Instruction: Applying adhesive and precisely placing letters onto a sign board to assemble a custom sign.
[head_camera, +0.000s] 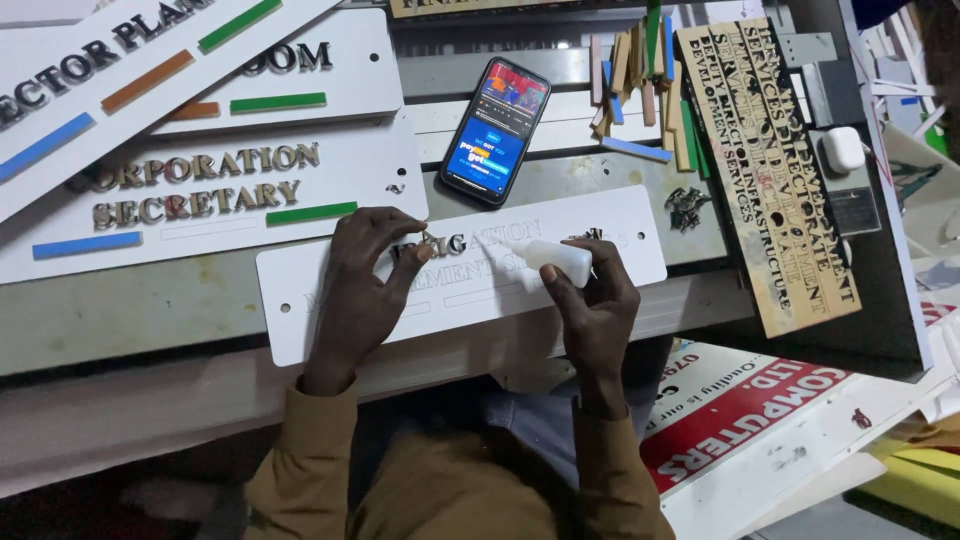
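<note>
So I'm watching the head cam here. The left hand (365, 275) has its fingertips pinched narrow on a small gold letter (424, 237), pressing it down at the row of letters already on the white sign plate (300, 290). The right hand (592, 300) is wrapped around a small white glue bottle (553, 255), nozzle pointing left toward that row and lying low over the plate.

My take on doing this bit well: keep the letter seated square in its engraved outline, hold pressure until it grabs, and go light on glue (squeeze-out on white will show). The plate sits on the bench edge just below the phone (497, 130), so I'd keep it from sliding.
</note>
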